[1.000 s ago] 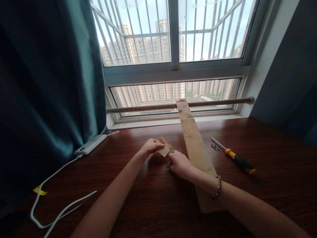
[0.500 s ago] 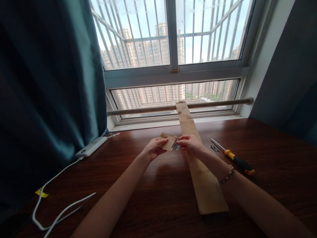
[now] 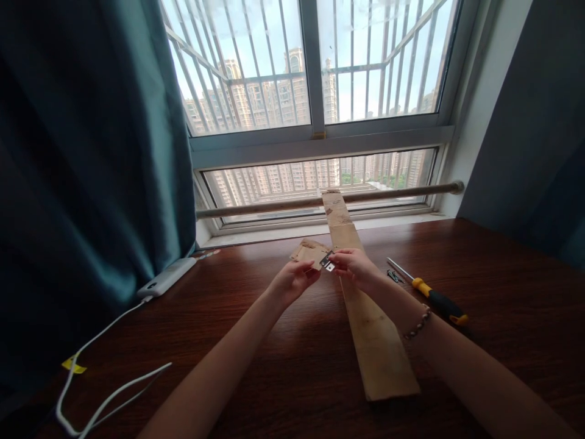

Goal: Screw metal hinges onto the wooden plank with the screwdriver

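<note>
My left hand [image 3: 295, 280] is closed on a small piece of wood [image 3: 307, 250], pale with a rough brown patch, held above the table. Between the fingers of my right hand [image 3: 354, 266] is a small metal hinge [image 3: 328, 262], dark along one side and shiny on the other. The hinge is up against the right edge of the wood piece; whether the two are joined I cannot tell. Under my right hand and forearm runs a long wooden board [image 3: 377, 341], its far end by the window rail.
Right of the board lie a yellow-and-black screwdriver [image 3: 439, 300] and several screws [image 3: 394, 277] on the brown table [image 3: 256, 366]. At left are a white power strip [image 3: 169, 277], its white cable [image 3: 68, 390] and a dark curtain [image 3: 95, 152]. A rail [image 3: 397, 194] crosses the window.
The wood piece has turned and tilted in my left hand, showing more of its face. The hinge has turned with it, its shiny part now facing me. The view has shifted slightly.
</note>
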`<action>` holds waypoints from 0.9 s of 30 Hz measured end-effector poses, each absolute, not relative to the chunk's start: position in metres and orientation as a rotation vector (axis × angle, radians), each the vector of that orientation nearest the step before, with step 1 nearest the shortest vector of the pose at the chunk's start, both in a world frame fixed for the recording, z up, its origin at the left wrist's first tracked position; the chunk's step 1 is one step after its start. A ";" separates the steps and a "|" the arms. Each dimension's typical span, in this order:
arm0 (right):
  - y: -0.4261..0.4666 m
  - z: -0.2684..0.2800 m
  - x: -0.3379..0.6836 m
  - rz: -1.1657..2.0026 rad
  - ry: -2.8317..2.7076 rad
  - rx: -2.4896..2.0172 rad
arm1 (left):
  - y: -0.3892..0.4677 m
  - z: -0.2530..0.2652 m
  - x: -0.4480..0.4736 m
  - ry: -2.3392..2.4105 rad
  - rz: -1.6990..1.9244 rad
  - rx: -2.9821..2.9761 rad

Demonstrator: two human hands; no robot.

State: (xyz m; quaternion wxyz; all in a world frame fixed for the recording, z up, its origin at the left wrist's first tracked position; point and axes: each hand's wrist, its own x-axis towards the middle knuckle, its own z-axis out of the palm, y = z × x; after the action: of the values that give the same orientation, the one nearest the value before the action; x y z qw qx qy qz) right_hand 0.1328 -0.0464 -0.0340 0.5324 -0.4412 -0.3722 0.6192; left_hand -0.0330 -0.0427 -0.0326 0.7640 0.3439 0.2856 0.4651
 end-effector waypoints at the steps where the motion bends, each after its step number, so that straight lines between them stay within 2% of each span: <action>1: -0.046 -0.033 0.133 1.483 -0.908 -1.054 | -0.043 -0.036 -0.032 0.646 0.975 0.745; 5: -0.038 -0.027 0.146 1.366 -1.000 -1.093 | -0.037 -0.045 -0.031 0.681 0.930 0.721; 14: 0.008 -0.037 0.181 0.982 -1.198 -1.274 | -0.014 -0.059 0.019 0.834 1.311 0.476; 20: 0.013 -0.052 0.176 0.628 -1.413 -1.464 | -0.021 -0.071 0.040 0.842 1.378 0.423; 27: 0.009 -0.052 0.168 0.575 -1.478 -1.388 | -0.027 -0.076 0.040 0.743 1.354 0.414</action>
State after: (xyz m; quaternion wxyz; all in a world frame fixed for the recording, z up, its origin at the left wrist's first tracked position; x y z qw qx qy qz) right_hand 0.1680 0.0087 -0.0517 0.4943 -0.5726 -0.6095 0.2371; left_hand 0.0397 -0.0273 -0.0757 0.6971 0.1857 0.3333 0.6071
